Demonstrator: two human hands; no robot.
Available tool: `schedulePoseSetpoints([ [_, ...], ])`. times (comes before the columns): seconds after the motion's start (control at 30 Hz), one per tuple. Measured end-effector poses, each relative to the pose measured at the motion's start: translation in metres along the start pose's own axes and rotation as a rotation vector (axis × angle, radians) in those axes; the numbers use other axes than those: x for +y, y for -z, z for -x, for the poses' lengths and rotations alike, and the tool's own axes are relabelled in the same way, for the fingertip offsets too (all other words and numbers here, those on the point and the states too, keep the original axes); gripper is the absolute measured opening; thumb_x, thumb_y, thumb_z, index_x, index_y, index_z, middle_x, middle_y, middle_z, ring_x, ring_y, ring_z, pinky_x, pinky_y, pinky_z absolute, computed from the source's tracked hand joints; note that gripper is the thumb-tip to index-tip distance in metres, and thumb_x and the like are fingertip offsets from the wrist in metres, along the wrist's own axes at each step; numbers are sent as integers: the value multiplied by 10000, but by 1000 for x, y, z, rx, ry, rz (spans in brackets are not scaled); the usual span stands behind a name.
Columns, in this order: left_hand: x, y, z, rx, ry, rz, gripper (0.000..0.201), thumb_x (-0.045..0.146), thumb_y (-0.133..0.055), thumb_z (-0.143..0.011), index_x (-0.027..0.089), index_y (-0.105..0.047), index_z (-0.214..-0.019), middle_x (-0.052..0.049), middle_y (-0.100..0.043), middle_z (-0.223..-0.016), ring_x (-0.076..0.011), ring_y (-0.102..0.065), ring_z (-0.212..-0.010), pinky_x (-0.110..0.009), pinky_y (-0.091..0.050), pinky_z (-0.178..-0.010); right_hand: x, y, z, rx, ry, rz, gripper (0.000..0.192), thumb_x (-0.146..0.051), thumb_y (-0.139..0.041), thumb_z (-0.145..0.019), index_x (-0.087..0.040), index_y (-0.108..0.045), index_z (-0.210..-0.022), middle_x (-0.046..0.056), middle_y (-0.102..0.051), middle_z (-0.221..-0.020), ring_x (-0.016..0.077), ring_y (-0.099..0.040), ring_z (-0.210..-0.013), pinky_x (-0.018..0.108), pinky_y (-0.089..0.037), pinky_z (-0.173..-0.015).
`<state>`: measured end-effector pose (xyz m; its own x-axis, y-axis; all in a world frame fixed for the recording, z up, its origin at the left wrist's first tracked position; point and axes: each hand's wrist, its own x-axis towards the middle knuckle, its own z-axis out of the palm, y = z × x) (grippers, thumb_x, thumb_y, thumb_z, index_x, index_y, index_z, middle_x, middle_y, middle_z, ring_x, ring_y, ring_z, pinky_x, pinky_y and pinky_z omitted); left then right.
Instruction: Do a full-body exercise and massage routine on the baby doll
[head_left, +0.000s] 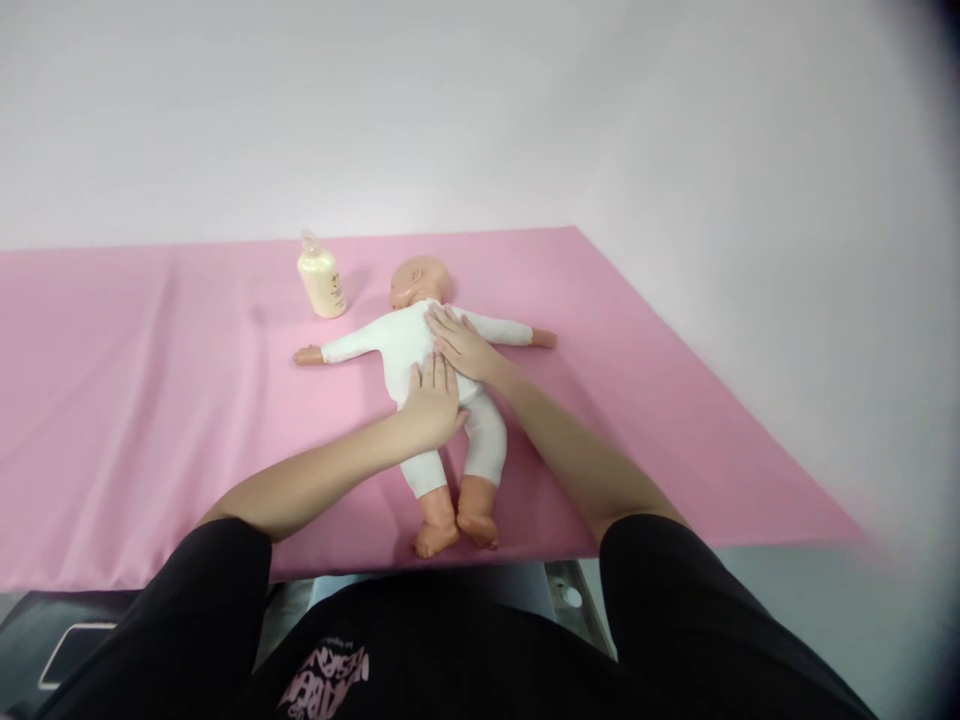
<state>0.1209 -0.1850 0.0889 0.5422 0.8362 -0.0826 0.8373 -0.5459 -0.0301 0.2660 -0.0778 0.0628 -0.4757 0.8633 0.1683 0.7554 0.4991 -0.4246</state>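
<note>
A baby doll (405,340) in white clothing lies on the pink-covered table, its arms spread and its feet toward me. Its head is turned to the left. My left hand (433,402) rests flat on the doll's lower body, fingers stretched out and pointing away from me. Higher up, my right hand (461,345) lies flat on the doll's upper body, angled to the left with its fingers extended. The two hands are close together, and neither grips anything. Parts of the doll's trunk are hidden under them.
A cream-coloured pump bottle (322,283) stands left of the doll's head. The pink cover (150,400) has folds at the left. A pale wall (450,110) rises behind the table. Below the front edge at the lower left, a phone-like dark object (75,652) lies on a dark surface.
</note>
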Motion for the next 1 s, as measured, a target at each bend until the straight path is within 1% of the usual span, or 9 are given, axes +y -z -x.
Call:
schedulePoseSetpoints([
  [0.13,1,6,7,-95,-87,13,903,465,-560,-1000,-102,-221,-1616,-352,-136,-1691,-459,-104,-1619,-646,-166,-1296,-10,7,3,-72,61,-8,612,-359,-233,-1070,-197,-336,-1651,91,-129,-1776,327,-73,-1661,670,-71,-1305],
  [0.27,-13,19,4,-217,-162,104,932,503,-552,-989,-82,-198,-1622,-355,-84,-1697,-458,-67,-1623,-663,-174,-1279,-17,12,5,-149,155,-12,553,-333,-267,-1082,-269,-437,-1605,35,-223,-1760,320,-73,-1662,684,-9,-1302],
  [0.4,-33,26,-7,-247,-258,194,901,510,-574,-970,3,-240,-1636,-310,-154,-1711,-445,-152,-1619,-649,-232,-1264,-19,10,3,-189,259,-82,517,-337,-280,-1096,-273,-527,-1546,20,-361,-1709,280,-139,-1656,630,7,-1326],
  [0.5,-44,28,-15,-257,-287,213,830,444,-596,-971,66,-282,-1641,-259,-266,-1701,-399,-289,-1591,-557,-290,-1272,-17,5,1,-181,278,-155,508,-396,-325,-1100,-257,-529,-1544,43,-432,-1670,270,-192,-1646,611,-6,-1336],
  [0.57,-47,29,-18,-252,-279,211,819,429,-597,-977,79,-281,-1646,-246,-287,-1696,-383,-342,-1571,-513,-308,-1271,-15,4,0,-171,276,-191,511,-458,-356,-1097,-272,-536,-1538,44,-448,-1659,272,-205,-1643,613,-5,-1336],
  [0.73,-44,27,-17,-260,-246,215,858,475,-577,-982,63,-245,-1657,-245,-215,-1721,-391,-258,-1602,-522,-252,-1291,-12,3,-1,-162,282,-232,541,-537,-382,-1082,-273,-564,-1517,55,-471,-1645,281,-210,-1641,607,6,-1334],
  [0.87,-43,24,-16,-269,-249,196,935,492,-606,-951,72,-182,-1670,-255,-115,-1739,-395,-164,-1628,-565,-189,-1300,-8,2,-2,-155,270,-215,546,-499,-333,-1086,-248,-594,-1494,61,-414,-1681,278,-190,-1646,587,-12,-1338],
  [0.93,-44,24,-17,-269,-273,185,1006,520,-643,-914,80,-150,-1674,-261,-60,-1743,-406,-106,-1635,-610,-144,-1298,-7,2,-3,-119,207,-184,563,-486,-321,-1081,-241,-551,-1532,62,-322,-1725,282,-143,-1656,582,-41,-1339],
  [1.0,-48,27,-18,-282,-296,203,1089,560,-682,-871,116,-107,-1683,-249,-27,-1750,-419,-55,-1637,-662,-111,-1284,-6,3,-2,-75,108,-145,586,-480,-319,-1074,-249,-462,-1594,51,-209,-1761,291,-83,-1663,591,-68,-1335],
])
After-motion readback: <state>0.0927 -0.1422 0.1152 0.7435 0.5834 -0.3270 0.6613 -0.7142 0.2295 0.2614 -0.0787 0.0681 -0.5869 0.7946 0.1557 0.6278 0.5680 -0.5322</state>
